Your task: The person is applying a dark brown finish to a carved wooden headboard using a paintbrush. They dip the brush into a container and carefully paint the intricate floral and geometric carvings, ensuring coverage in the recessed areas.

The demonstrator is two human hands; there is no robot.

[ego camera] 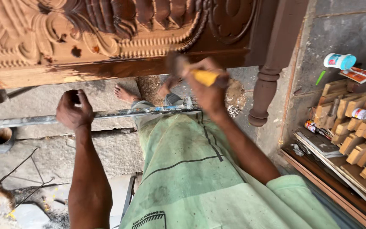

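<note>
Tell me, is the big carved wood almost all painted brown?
Partly. The right side of the carved wooden panel and the turned leg already look dark brown. The right hand holds a yellow-handled brush at the panel's lower edge, while the left hand has its grip around a metal bar. The left part of the carving is bare, pale wood.

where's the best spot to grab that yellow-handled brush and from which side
Best by the yellow handle, as the right hand has it now: fingers wrapped round the shaft from below, near the bristle end. The handle is slim and lies roughly level, the bristles pointing at the carved wooden panel, so a grip close to them probably steadies strokes.
</note>
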